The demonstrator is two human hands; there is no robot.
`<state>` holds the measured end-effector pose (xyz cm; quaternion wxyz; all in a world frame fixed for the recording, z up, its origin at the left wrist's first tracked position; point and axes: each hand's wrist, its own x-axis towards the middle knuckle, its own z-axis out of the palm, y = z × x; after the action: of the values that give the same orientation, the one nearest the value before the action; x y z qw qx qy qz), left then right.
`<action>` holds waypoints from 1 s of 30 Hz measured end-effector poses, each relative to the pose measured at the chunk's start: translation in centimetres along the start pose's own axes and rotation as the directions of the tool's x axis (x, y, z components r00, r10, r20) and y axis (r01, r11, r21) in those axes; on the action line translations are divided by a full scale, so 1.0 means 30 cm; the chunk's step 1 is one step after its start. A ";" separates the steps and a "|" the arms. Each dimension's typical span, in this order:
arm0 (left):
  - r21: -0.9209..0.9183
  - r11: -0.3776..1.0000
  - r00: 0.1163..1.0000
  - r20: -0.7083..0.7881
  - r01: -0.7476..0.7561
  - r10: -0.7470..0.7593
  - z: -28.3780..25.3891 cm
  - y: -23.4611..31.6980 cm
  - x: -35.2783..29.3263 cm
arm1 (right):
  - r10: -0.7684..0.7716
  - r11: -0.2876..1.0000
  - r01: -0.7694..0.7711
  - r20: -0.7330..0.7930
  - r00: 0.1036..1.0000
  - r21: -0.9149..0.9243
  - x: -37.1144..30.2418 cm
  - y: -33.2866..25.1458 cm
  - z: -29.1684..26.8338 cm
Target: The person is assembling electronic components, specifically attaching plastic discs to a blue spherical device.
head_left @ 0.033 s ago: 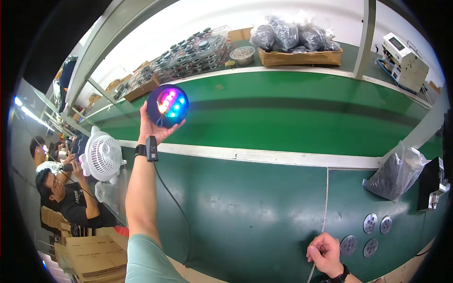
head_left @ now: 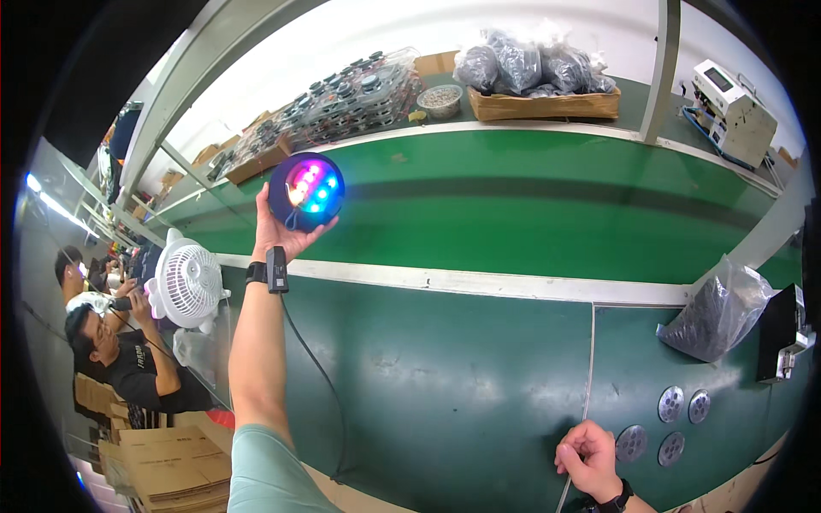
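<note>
My left hand (head_left: 289, 237) is raised at arm's length over the far side of the bench. It grips a round dark device (head_left: 286, 201) from below, with the fingers round its edge. Pink, blue and warm white lights glow on the device's face, and a small loop hangs near its lower edge. My right hand (head_left: 590, 460) rests low on the green bench with its fingers curled, and no object shows in it. Beside it lie several round grey discs with holes, the nearest disc (head_left: 631, 444) almost touching the hand.
A white fan (head_left: 186, 282) stands at the left, near two people. Across the green belt (head_left: 513, 201), a shelf holds stacked trays of parts (head_left: 342, 94), a bowl (head_left: 440, 100) and a carton of bags (head_left: 547, 104). A plastic bag (head_left: 717, 316) sits at the right. A cable (head_left: 321, 368) trails from my left wrist.
My left hand and the glowing device have shifted very slightly to the right. The right hand stays where it was.
</note>
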<state>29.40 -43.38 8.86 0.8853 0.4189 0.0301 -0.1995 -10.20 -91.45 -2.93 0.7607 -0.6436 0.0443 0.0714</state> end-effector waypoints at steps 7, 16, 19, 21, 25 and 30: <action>0.075 0.996 0.998 -0.022 -0.053 0.054 0.175 -0.106 -0.091 | 0.024 0.999 -0.025 -0.044 0.999 -0.026 0.017 0.000 0.015; -0.283 0.885 0.922 0.226 0.370 -0.314 0.634 -0.687 -0.669 | -0.523 0.799 0.488 -0.005 0.853 -0.351 -0.010 -0.137 0.019; -0.321 0.786 0.847 0.151 0.529 -0.509 0.724 -0.940 -0.891 | -0.593 0.659 0.618 0.209 0.778 -0.428 -0.082 -0.234 -0.005; -0.595 0.601 0.834 0.249 0.533 -0.493 0.766 -1.095 -0.993 | -0.569 0.635 0.645 0.307 0.763 -0.425 -0.150 -0.270 -0.018; -0.400 0.699 0.805 0.282 0.593 -0.521 0.791 -1.236 -1.059 | -0.503 0.624 0.654 0.420 0.755 -0.428 -0.259 -0.266 -0.036; 0.392 0.911 0.979 0.196 -0.129 0.054 0.795 -1.268 -1.057 | -0.492 0.672 0.566 0.284 0.823 -0.478 -0.378 -0.250 -0.076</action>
<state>-16.84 -72.61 3.52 0.7877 0.5729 -0.1119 -0.1970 -20.06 -95.48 5.81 0.5353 -0.8102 -0.2164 -0.1006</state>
